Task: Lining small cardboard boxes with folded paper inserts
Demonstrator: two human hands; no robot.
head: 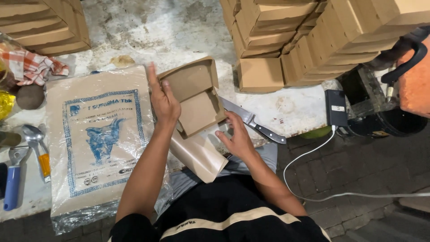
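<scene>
Cardboard box sits half-folded on the worktop, tilted between both hands: left hand grips its left wall with fingers clamped, right hand rests spread-fingered at its lower right corner, on brown paper.

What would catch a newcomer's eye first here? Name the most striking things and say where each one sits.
First, the open brown cardboard box at centre, held by the left hand while the right hand rests by its lower edge, over a sheet of brown paper. Next, the stacks of folded boxes filling the upper right, with a knife lying just below them. On the left lies a large plastic-wrapped pack with a blue animal print.
</scene>
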